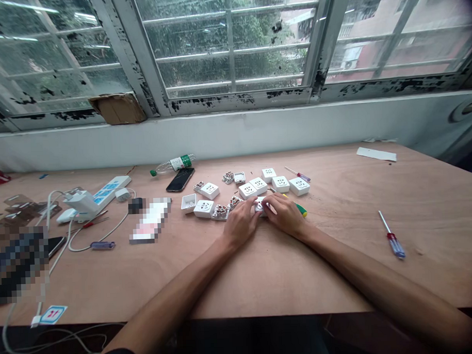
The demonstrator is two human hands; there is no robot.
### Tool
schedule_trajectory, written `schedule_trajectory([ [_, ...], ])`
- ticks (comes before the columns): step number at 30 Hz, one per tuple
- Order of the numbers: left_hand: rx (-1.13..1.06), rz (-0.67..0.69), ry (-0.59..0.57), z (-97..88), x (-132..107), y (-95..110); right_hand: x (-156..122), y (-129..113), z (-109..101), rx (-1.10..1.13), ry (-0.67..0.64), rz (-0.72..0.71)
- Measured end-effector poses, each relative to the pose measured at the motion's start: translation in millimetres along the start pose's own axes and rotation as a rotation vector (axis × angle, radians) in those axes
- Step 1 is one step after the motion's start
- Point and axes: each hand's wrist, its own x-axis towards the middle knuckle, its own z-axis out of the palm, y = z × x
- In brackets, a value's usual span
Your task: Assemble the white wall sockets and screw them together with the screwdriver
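Between my two hands, a white power socket [259,205] rests at the table, mostly covered by fingers. My left hand [239,221] closes on its left side with thumb and fingertips, while my right hand [284,214] grips it from the right. Just left of my left hand lie opened socket parts with their insides showing [220,212] and a complete white socket [204,208]. Beyond the fingers stand several more white sockets [258,185]. A green and yellow handle [301,210] pokes out behind my right hand.
A red-and-clear-handled screwdriver [394,243] lies to the right, a smaller screwdriver [299,174] behind the sockets. Farther left are a phone [181,180], a plastic bottle [175,164], a white power strip [111,192] and loose cables. The table's front edge [264,315] runs below my forearms.
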Motion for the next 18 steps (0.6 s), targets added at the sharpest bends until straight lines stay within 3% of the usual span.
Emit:
schedule_trajectory([
  [18,0.097,0.030,-0.013,0.7,0.1,-1.4,-0.4,-6.6,-2.7,-0.071,-0.032,-0.058],
])
